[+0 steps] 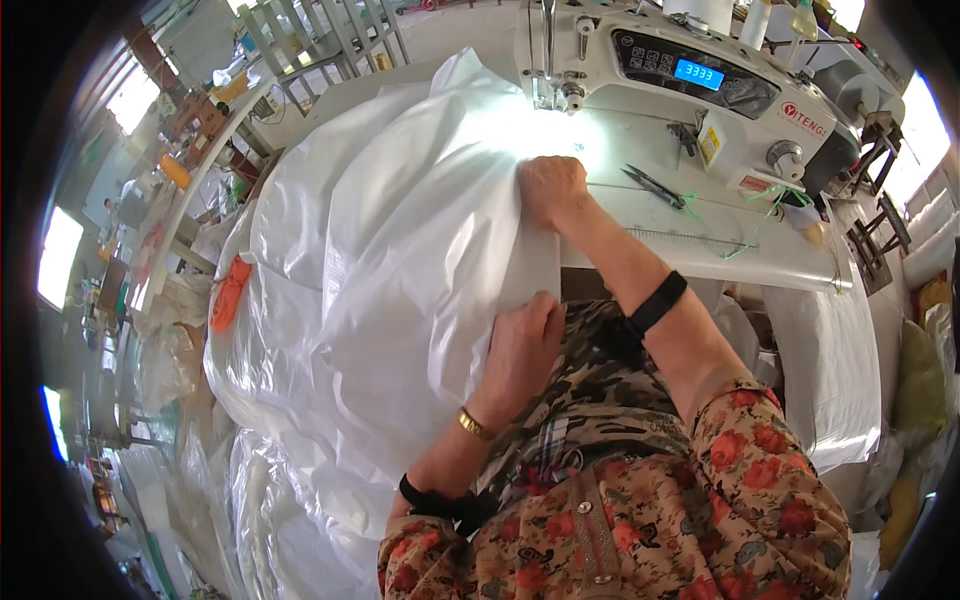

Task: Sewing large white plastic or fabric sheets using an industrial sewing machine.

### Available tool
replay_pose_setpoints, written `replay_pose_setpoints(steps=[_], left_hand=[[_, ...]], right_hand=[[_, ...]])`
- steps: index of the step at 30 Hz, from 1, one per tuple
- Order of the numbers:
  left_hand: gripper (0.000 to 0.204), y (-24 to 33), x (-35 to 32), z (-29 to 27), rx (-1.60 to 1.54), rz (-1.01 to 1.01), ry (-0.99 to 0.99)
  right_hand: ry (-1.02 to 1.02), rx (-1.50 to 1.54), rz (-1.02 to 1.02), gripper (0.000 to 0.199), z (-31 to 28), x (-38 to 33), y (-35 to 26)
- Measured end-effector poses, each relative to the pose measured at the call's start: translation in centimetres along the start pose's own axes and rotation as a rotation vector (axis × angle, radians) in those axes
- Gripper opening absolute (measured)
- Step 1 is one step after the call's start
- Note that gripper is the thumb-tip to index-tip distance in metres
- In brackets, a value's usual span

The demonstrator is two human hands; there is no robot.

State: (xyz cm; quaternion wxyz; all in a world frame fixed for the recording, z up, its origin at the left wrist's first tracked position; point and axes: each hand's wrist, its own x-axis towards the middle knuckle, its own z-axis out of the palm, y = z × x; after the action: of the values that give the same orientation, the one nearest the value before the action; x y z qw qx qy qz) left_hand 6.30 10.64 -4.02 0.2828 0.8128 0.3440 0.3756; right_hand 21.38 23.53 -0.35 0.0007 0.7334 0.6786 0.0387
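Observation:
A large sheet of shiny white woven plastic [380, 270] spreads in folds over the left of the sewing table and hangs down in front. My right hand [555, 192] is closed on its right edge, just in front of the lit needle area of a white sewing machine [600, 75]. Lower on the same edge, close to my lap, my left hand [524, 342] pinches the sheet with thumb and bent fingers. Glare and the machine head hide the needle and presser foot.
Small black-handled thread snips [655, 187] lie on the table right of my right hand, with green thread [768, 208] nearby. A ruler scale [690, 240] runs along the table's front. Something orange [230, 295] lies against the sheet's left side. A grey metal rack [325, 45] stands behind.

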Motion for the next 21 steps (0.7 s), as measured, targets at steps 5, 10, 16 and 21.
replay_pose_setpoints(steps=[5, 10, 16, 21], left_hand=[[0.017, 0.1, 2.2, 0.8, -0.077, 0.004, 0.038], [0.018, 0.5, 2.0, 1.8, -0.320, -0.150, 0.085], [0.015, -0.9, 1.2, 3.1, -0.259, -0.015, 0.106], [0.012, -0.7, 1.7, 2.7, -0.151, -0.020, 0.079]], right_hand=[[0.165, 0.041, 0.054, 0.019, 0.2, 1.4, 1.2], [0.160, 0.203, 0.116, 0.009, 0.1, -1.9, 1.3], [0.221, 0.118, 0.073, 0.010, 0.4, -5.8, 0.1], [0.229, 0.019, -0.015, 0.006, 0.3, -5.0, -0.1]])
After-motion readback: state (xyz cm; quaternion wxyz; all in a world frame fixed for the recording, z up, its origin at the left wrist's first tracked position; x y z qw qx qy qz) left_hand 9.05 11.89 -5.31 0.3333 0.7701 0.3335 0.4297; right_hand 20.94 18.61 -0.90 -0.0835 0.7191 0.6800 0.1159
